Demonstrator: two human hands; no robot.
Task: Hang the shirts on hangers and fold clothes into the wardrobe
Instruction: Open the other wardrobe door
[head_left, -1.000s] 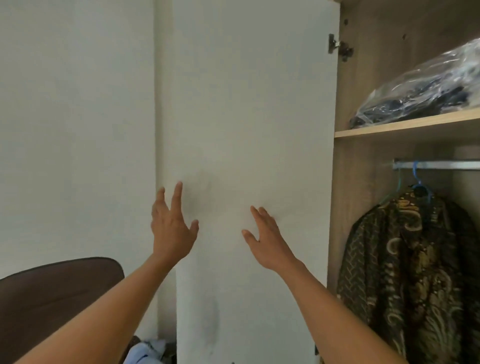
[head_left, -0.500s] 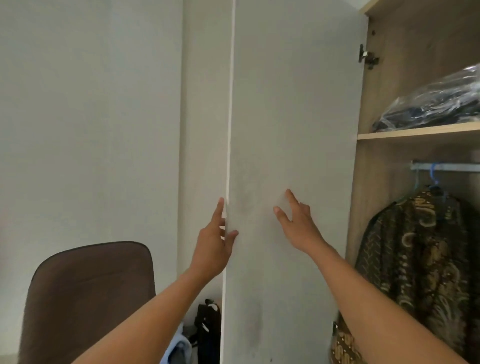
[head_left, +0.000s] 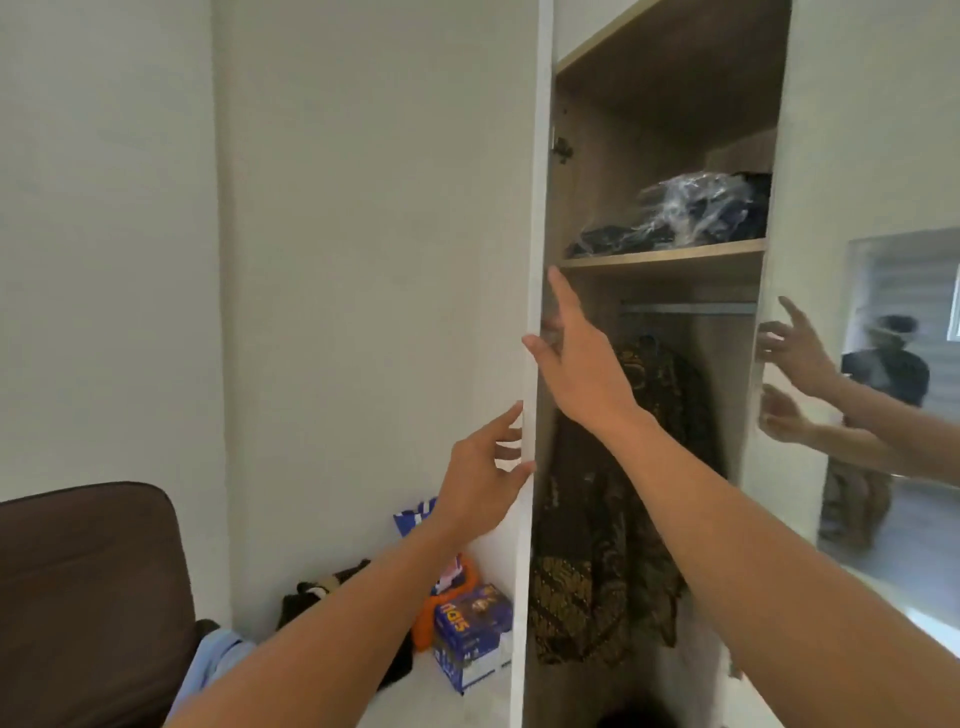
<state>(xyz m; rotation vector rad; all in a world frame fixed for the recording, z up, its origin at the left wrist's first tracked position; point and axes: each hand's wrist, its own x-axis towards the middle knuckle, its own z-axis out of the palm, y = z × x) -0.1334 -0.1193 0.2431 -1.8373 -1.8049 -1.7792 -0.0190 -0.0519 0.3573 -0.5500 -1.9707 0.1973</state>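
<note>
The white wardrobe door (head_left: 531, 260) stands edge-on to me in the middle of the view. My left hand (head_left: 485, 475) touches its edge with fingers spread on the outer side. My right hand (head_left: 582, 358) reaches past the edge on the inner side, fingers straight. Inside the wardrobe (head_left: 675, 104) a dark patterned batik shirt (head_left: 613, 519) hangs from the metal rail (head_left: 685, 309). Dark clothes wrapped in clear plastic (head_left: 685, 213) lie on the wooden shelf (head_left: 665, 257) above.
The right door carries a mirror (head_left: 893, 415) reflecting my arms. A brown chair (head_left: 88, 587) stands at lower left with light blue cloth (head_left: 213, 660) beside it. A blue box (head_left: 470, 631), an orange item (head_left: 431, 613) and a dark bag (head_left: 311, 592) lie on the floor by the wall.
The door has swung from facing me to edge-on. The view shifted, revealing the wardrobe's inside and the mirror door. My right hand moved to the door's inner side.
</note>
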